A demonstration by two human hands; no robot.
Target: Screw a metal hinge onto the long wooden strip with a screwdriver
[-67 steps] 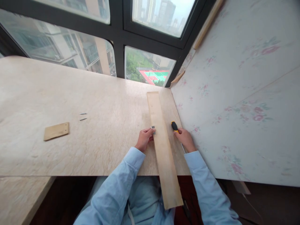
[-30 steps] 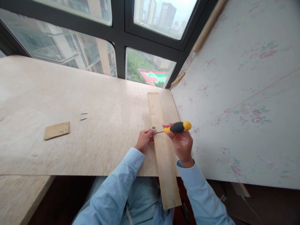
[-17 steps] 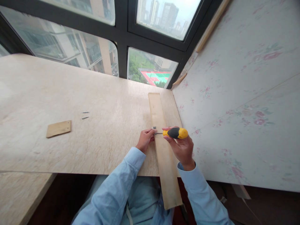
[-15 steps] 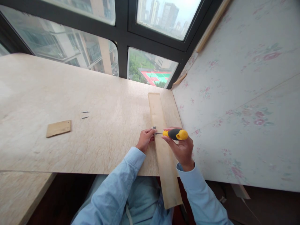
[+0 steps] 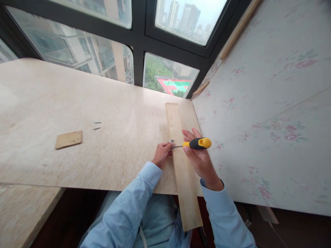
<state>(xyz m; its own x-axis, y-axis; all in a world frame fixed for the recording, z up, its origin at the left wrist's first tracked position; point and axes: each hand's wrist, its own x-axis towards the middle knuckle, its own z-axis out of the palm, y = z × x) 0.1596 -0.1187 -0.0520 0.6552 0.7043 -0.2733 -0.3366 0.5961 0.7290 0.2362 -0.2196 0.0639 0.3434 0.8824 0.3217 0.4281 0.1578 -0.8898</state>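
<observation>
A long wooden board lies on the tabletop, its near end jutting past the front edge. My left hand is closed at the board's left edge, pinching a small metal piece there; its exact kind is too small to tell. In my right hand is a screwdriver with a yellow and black handle, lying across the board. The thumb and palm side support the handle while the other fingers stretch loosely. Its shaft points left, with the tip at my left fingertips, where the contact is hidden.
A small wooden plate with holes lies to the left on the marble-patterned tabletop. Near it are two screws or nails. A floral-papered wall rises close on the right, and a dark-framed window stands behind.
The fingers of my right hand have loosened and spread from around the screwdriver handle. The handle's end has tilted slightly away from me. My left hand stays at the board's edge.
</observation>
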